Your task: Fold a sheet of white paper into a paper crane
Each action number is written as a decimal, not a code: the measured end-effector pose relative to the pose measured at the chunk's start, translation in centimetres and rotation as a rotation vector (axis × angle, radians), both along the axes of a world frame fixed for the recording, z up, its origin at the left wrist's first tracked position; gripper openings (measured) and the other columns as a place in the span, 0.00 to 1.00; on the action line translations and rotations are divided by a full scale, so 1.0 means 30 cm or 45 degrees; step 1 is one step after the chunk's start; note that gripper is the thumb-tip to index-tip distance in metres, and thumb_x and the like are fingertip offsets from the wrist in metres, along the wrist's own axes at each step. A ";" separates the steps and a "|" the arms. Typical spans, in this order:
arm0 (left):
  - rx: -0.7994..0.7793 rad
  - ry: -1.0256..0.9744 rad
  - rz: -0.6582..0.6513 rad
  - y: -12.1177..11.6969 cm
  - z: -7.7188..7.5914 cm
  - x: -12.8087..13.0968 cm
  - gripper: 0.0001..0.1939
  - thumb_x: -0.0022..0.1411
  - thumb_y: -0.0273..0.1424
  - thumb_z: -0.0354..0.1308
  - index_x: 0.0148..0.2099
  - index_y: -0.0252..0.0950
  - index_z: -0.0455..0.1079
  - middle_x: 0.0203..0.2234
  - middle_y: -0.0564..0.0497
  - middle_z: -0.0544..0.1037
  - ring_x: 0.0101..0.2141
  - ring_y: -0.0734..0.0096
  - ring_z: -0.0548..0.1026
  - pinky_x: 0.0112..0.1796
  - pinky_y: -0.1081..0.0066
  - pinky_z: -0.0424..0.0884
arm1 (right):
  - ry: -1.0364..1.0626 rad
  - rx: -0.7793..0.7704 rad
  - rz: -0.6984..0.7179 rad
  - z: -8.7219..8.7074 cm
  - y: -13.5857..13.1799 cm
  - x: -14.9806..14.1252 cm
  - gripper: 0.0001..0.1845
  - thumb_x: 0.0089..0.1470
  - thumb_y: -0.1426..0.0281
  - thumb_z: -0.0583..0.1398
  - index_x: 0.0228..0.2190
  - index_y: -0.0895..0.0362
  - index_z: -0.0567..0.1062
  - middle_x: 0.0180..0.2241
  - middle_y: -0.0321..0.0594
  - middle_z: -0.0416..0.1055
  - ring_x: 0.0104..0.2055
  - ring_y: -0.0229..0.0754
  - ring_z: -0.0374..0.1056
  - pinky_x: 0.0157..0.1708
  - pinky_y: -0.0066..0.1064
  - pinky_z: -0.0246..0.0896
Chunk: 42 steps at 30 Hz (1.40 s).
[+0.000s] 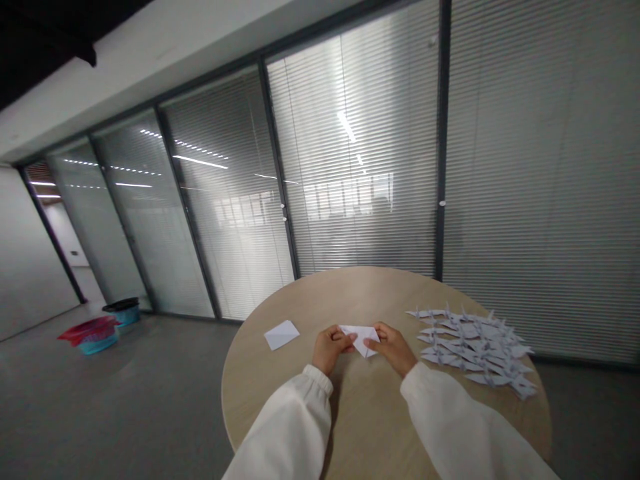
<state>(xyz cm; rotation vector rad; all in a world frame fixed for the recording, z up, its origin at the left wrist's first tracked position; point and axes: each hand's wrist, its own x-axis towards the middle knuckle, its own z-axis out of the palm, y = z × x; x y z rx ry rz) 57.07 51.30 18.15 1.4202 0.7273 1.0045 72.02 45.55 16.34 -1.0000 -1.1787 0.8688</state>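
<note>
The left hand (pixel 333 348) and right hand (pixel 393 348) close their grip on a folded white paper (pixel 361 339). A loose sheet (pixel 281 335) lies left of it, paper cranes (pixel 473 350) right.

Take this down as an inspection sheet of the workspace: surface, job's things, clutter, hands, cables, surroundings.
surface: round wood-grain table
job's things: folded white paper between both hands; white paper sheet lying left of them; overlapping pile of white origami cranes to the right
clutter: on the floor, red basket atop blue basket, beside black-rimmed bin
grippers: bare left hand and right hand both pinch the folded paper
cables: nothing seen
surroundings: glass partition with slatted blinds; grey floor
</note>
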 end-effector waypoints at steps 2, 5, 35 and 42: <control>0.015 0.005 0.015 -0.001 -0.002 0.001 0.19 0.33 0.38 0.68 0.22 0.30 0.66 0.14 0.55 0.70 0.19 0.76 0.69 0.25 0.74 0.69 | -0.027 -0.012 0.020 -0.009 0.004 0.000 0.20 0.35 0.61 0.66 0.29 0.59 0.69 0.26 0.38 0.74 0.27 0.40 0.68 0.28 0.29 0.61; 0.025 0.003 -0.006 -0.001 -0.008 0.005 0.19 0.32 0.38 0.68 0.20 0.31 0.65 0.13 0.56 0.69 0.18 0.76 0.69 0.24 0.74 0.68 | -0.108 -0.030 0.032 -0.026 0.012 0.002 0.20 0.35 0.60 0.65 0.30 0.59 0.69 0.25 0.36 0.72 0.26 0.38 0.67 0.26 0.27 0.60; -0.141 -0.145 0.098 -0.002 -0.008 0.007 0.16 0.34 0.37 0.68 0.24 0.30 0.72 0.18 0.53 0.73 0.21 0.77 0.70 0.27 0.75 0.68 | -0.222 -0.053 0.030 -0.028 0.008 -0.002 0.17 0.36 0.62 0.64 0.27 0.60 0.69 0.23 0.35 0.69 0.25 0.37 0.64 0.24 0.26 0.57; -0.158 -0.149 0.124 -0.001 -0.014 0.011 0.16 0.35 0.37 0.68 0.24 0.30 0.71 0.17 0.53 0.71 0.20 0.77 0.69 0.25 0.76 0.68 | -0.389 -0.042 -0.050 -0.038 0.010 -0.002 0.15 0.40 0.61 0.62 0.24 0.61 0.71 0.20 0.33 0.66 0.23 0.34 0.60 0.22 0.25 0.54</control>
